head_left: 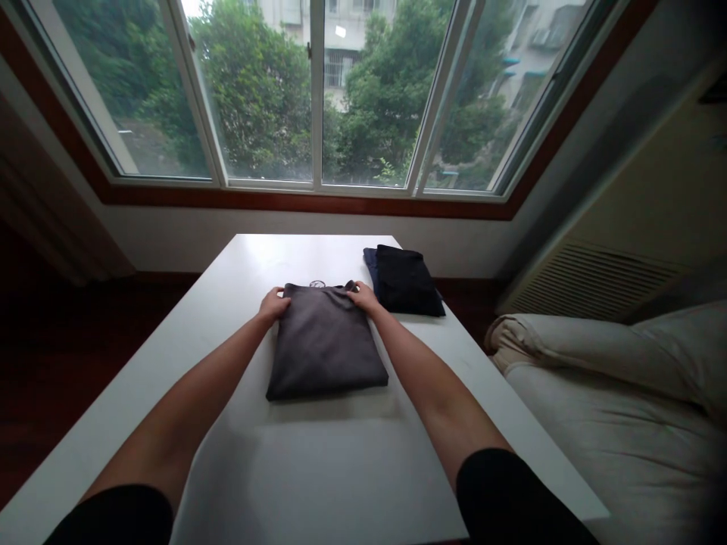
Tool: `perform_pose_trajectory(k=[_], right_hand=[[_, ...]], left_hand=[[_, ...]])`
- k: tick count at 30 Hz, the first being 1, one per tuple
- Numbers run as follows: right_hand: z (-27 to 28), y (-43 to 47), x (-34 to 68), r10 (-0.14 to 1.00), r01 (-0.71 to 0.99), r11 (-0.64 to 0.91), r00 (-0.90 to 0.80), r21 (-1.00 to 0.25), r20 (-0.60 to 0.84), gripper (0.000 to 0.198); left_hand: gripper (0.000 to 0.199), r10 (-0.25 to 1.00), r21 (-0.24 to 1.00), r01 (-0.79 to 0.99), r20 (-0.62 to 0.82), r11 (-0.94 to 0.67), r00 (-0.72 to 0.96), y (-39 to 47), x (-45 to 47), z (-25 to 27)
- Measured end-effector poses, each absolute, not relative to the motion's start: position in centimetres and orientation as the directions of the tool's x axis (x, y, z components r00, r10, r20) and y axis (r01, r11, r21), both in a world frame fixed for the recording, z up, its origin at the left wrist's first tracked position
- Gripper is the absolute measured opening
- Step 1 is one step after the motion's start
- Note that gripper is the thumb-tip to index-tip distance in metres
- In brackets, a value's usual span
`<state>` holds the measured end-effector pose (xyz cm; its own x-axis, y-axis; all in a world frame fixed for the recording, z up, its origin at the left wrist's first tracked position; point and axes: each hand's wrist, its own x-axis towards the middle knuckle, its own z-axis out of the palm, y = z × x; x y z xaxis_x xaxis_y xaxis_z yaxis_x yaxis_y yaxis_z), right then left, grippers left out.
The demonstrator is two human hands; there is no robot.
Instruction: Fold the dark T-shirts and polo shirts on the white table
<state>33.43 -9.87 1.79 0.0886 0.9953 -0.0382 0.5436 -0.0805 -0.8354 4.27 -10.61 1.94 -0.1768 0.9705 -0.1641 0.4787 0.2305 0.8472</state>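
Observation:
A folded grey garment (326, 344) lies on the white table (318, 469) in front of me, with a thin dark cord loop at its far edge. My left hand (276, 304) grips its far left corner, thumb on top and fingers at the edge. At the far right corner my right hand (362, 295) pinches the cloth, which is bunched and creased there. The exact kind of garment cannot be made out. Beyond my right hand sits a stack of folded dark clothes (407, 278), black on top of navy.
A cream sofa (602, 393) stands along the table's right side. Past the far table edge is a wall with a wide window (315, 98). A curtain (62, 204) hangs at the left, and a vented cabinet-like unit (591, 280) is at the right.

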Motion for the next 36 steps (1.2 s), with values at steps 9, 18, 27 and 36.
perform_pose_trajectory(k=[9, 18, 27, 36], right_hand=[[0.5, -8.4, 34.1, 0.989, 0.67, -0.03, 0.128, -0.742, 0.075, 0.06], [0.3, -10.4, 31.5, 0.939, 0.823, 0.27, -0.111, -0.5, 0.325, 0.037], [-2.8, -9.1, 30.4, 0.895, 0.838, 0.438, -0.439, -0.325, 0.075, 0.066], [-0.2, -11.1, 31.0, 0.924, 0.88, 0.372, -0.383, -0.296, 0.022, 0.067]], left_hand=[[0.05, 0.983, 0.663, 0.748, 0.118, 0.029, -0.143, -8.5, 2.8, -0.7], [0.045, 0.939, 0.314, 0.936, 0.341, -0.161, 0.047, -10.2, 5.2, -0.8], [0.065, 0.923, 0.223, 0.898, 0.038, -0.38, 0.382, -8.3, 6.7, -3.6], [0.063, 0.965, 0.212, 0.942, 0.026, -0.26, 0.261, -8.7, 6.2, -1.1]])
